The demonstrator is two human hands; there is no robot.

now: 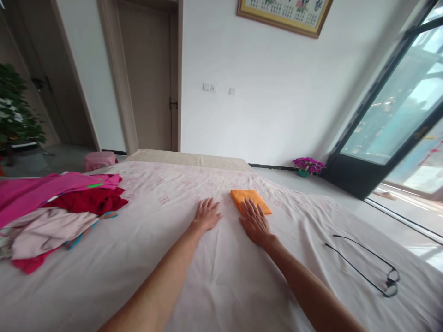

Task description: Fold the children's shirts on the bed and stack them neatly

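An orange folded cloth (pixel 238 195), rectangular and fairly flat, lies on the pale flowered sheet (pixel 214 276) ahead of me. My right hand (pixel 255 222) rests over its near part with the fingers spread, covering some of the cloth. To the left of the cloth, my left hand (pixel 206 215) lies flat on the sheet. Its fingers are stretched out and nothing is in them. A gap of bare sheet separates the left hand from the orange cloth.
A heap of clothes, with a pink garment (pixel 44 192), a dark red one (pixel 90 201) and a pale pink one (pixel 55 230), lies at left. Black-framed glasses (pixel 367 269) lie at right. Beyond stand a pink stool (pixel 100 160) and purple flowers (pixel 309 165).
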